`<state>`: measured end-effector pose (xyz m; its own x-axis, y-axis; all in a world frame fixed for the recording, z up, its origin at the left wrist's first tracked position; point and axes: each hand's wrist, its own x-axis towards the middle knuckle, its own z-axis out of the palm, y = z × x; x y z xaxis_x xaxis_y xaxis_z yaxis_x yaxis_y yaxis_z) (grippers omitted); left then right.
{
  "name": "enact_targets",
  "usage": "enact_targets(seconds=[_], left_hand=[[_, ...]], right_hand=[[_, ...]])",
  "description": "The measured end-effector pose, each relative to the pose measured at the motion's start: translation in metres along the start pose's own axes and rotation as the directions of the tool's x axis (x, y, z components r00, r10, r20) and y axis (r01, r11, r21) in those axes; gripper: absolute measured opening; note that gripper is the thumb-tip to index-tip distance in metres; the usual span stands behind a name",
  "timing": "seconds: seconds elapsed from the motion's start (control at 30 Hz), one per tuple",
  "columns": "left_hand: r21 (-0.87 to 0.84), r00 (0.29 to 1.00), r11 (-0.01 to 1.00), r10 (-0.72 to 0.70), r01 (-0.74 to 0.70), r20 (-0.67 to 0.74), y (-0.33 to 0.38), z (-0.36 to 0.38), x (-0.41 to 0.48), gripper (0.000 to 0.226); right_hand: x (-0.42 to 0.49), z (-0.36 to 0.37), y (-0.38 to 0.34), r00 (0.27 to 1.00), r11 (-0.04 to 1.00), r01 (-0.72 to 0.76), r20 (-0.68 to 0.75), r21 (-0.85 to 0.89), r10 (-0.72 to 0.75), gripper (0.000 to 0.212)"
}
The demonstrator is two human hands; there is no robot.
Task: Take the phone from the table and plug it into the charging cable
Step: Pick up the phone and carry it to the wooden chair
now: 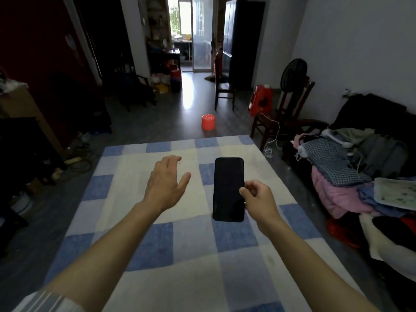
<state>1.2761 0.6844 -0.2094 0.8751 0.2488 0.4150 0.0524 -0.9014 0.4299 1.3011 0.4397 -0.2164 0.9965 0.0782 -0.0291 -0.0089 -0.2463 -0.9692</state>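
So the phone (228, 189) is dark-screened and sits over the right half of the table (135, 221) with the blue and white checked cloth, and the right hand (258, 200) has it pinched by its right edge, thumb on top. Can't tell if it's lifted off the cloth or flat on it. Left hand (165, 183) hovers just beside it, fingers spread loose, holding nothing.

Phone (227, 188): black slab, rounded corners, dark blank screen facing up. Lying lengthwise away from viewer over blue-and-cream checked tabletop (157, 244), right of centre; lifted or resting, cannot tell. Right hand (258, 199) pinching its right edge. Charging cable (273, 137): white, thin, hanging off chair beyond tabletop's far right corner, coiling on floor.
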Motion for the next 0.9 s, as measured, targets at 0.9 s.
enact_targets(seconds=[0.9], left_hand=[[0.098, 0.982, 0.993, -0.049, 0.068, -0.18, -0.095, -0.228, -0.181, 0.061]], right_hand=[[-0.19, 0.132, -0.099, 0.979, 0.98, 0.157, 0.114, 0.123, -0.171, 0.011]])
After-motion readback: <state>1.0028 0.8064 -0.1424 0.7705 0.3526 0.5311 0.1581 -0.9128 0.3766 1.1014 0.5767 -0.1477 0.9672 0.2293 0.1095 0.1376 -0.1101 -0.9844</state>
